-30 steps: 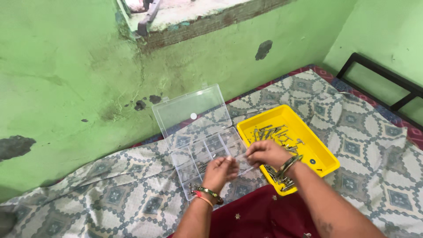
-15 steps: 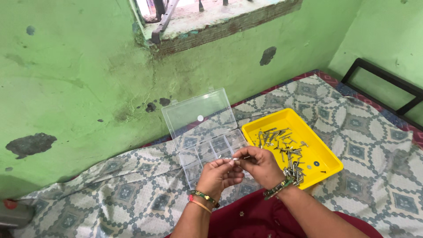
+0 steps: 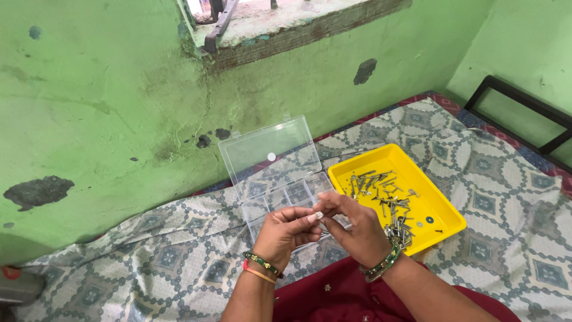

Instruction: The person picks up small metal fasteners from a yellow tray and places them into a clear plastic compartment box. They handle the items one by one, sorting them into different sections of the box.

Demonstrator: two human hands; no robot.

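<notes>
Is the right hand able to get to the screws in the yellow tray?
Probably yes. The right hand is right beside the yellow tray, and the screws lie uncovered in it with nothing between.

the compartment box [image 3: 280, 200] lies open on the bedsheet [image 3: 476, 179], its lid [image 3: 268, 156] raised behind it toward the wall [image 3: 107, 119]. just to its right sits the tray [image 3: 444, 209] – screws [image 3: 387, 206] lie in it, heaped toward its near edge. the left hand [image 3: 286, 232] and right hand [image 3: 351, 223] meet over the box's near side, fingertips touching. a window ledge [image 3: 298, 27] runs above the wall – a bed frame [image 3: 524, 113] stands far right.
</notes>
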